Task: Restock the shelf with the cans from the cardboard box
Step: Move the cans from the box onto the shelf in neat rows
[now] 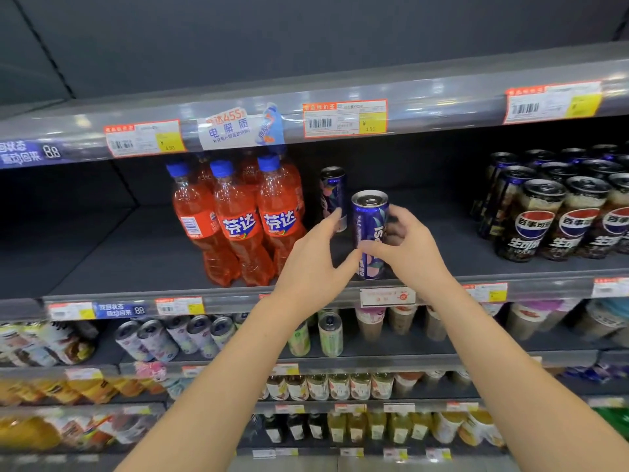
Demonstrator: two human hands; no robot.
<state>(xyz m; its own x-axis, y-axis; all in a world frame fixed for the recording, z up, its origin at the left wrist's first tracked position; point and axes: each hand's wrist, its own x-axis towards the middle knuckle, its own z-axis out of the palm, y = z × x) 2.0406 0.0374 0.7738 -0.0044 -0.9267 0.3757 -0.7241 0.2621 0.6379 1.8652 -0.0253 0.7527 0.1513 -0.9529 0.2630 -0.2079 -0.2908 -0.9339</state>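
A tall blue Pepsi can (369, 219) stands upright near the front edge of the dark shelf (136, 253). My right hand (408, 247) grips it from the right, fingers curled round its side and thumb across its front. My left hand (316, 260) is just left of the can with fingers relaxed, its thumb near the can's lower part. A second blue can (333, 189) stands further back on the same shelf, behind my left fingertips. The cardboard box is out of view.
Orange Fanta bottles (238, 219) stand left of the cans. Dark Pepsi cans (558, 212) fill the shelf's right end. An upper shelf rail with price tags (345, 118) hangs above. Lower shelves hold cans, cups and bottles.
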